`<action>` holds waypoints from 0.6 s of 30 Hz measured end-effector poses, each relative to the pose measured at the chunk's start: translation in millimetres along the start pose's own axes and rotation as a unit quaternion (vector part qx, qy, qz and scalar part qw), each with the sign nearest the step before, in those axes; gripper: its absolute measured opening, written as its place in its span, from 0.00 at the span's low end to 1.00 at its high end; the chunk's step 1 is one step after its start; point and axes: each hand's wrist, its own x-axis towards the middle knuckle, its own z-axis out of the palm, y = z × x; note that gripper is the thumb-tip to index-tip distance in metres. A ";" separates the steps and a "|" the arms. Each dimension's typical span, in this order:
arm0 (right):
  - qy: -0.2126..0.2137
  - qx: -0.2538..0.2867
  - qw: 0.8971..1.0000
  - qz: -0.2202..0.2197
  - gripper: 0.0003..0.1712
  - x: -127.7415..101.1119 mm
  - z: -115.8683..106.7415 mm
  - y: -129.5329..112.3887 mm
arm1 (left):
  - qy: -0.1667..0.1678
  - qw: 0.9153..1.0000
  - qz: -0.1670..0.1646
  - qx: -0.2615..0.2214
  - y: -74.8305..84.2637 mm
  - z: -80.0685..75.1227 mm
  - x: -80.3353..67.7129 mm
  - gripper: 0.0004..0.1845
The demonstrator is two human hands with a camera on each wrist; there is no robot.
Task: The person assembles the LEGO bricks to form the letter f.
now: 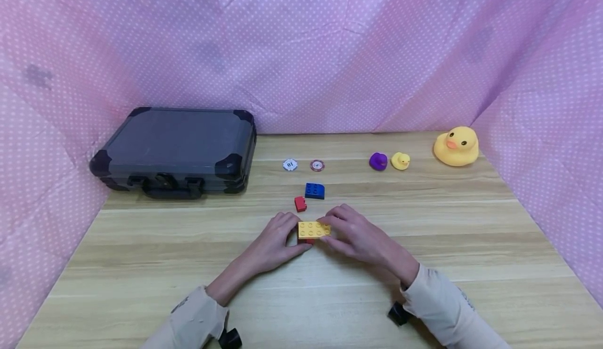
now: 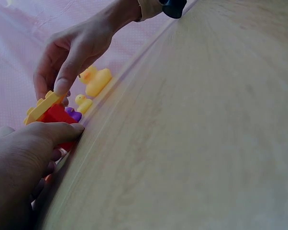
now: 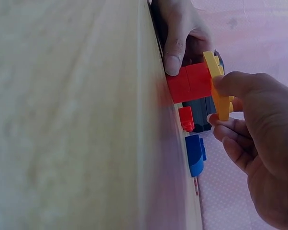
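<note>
So I've got the yellow brick point(image 1: 314, 229) sitting on top of a red brick point(image 3: 192, 81), mid-table, right between my hands. My left hand point(image 1: 275, 241) has its fingers curled on the left end, thumb down by the red one. My right hand point(image 1: 358, 234) pinches the yellow brick's right end. It's hard plastic, light and stiff, a bit slick, so I'd grab the short ends or flat sides. A spare small red brick point(image 1: 300, 203) and a blue brick point(image 1: 314, 190) sit just behind.
</note>
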 end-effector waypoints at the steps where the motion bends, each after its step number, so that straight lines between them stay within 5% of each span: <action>1: -0.003 -0.003 1.000 0.000 0.21 0.6 -0.6 -0.3 | 0.001 1.000 0.001 0.001 -0.3 0.0 0.1 0.18; 11: -0.009 0.015 1.000 -0.002 0.18 4.3 -1.1 2.1 | 0.004 1.000 0.004 -0.004 -1.1 -1.1 -0.3 0.17; 18: -0.004 0.083 0.996 0.027 0.16 4.7 0.8 5.5 | 0.003 1.000 0.008 -0.008 -0.5 0.0 -1.2 0.16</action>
